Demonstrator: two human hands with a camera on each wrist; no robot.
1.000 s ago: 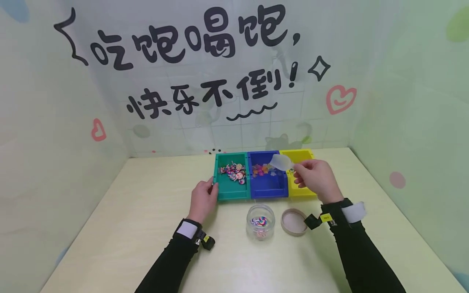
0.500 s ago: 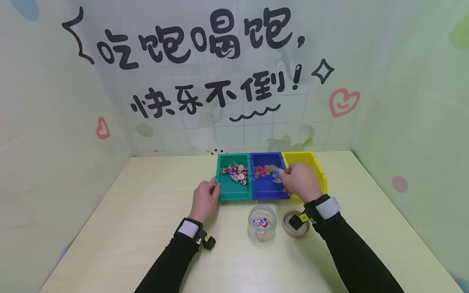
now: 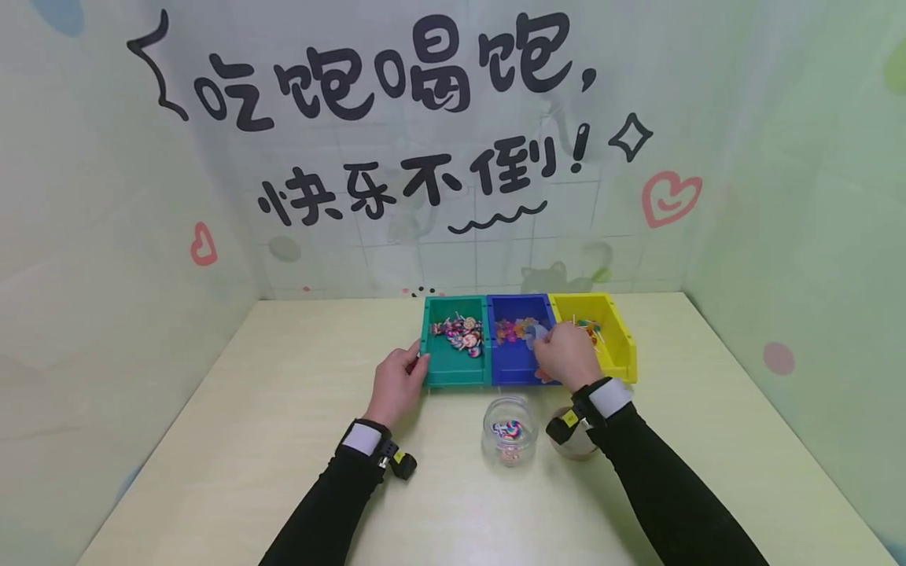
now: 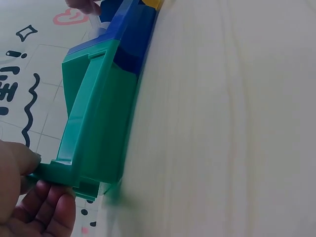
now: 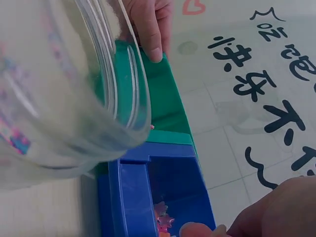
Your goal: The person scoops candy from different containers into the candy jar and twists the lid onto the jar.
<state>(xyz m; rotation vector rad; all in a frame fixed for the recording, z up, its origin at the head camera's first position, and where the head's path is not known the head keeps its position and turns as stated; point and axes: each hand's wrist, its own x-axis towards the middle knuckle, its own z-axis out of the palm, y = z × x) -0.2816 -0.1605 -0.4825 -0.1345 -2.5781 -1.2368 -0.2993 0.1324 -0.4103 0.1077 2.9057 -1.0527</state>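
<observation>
My left hand (image 3: pixel 396 384) pinches the left edge of a green bin (image 3: pixel 453 376) between thumb and fingers; the left wrist view shows the thumb over its corner. The green bin holds small swirl-patterned lollipop charms (image 3: pixel 463 336). Joined to its right is a blue bin (image 3: pixel 511 365) with translucent star-shaped pieces (image 3: pixel 511 330). Over that blue bin, my right hand (image 3: pixel 569 358) holds a small translucent scoop (image 3: pixel 535 335), its bowl down at the star pieces. The fingers hide the scoop's handle.
A yellow bin (image 3: pixel 623 358) with small stick-like pieces ends the row on the right. In front stands an uncapped clear jar (image 3: pixel 510 448) with some charms inside. Beside it a round lid (image 3: pixel 576 450) lies partly under the right wrist. Printed walls enclose the table (image 3: pixel 297 440).
My right hand has moved left and down from above the yellow bin, lowering the scoop to the star pieces in the blue bin. My left hand keeps its grip on the green bin.
</observation>
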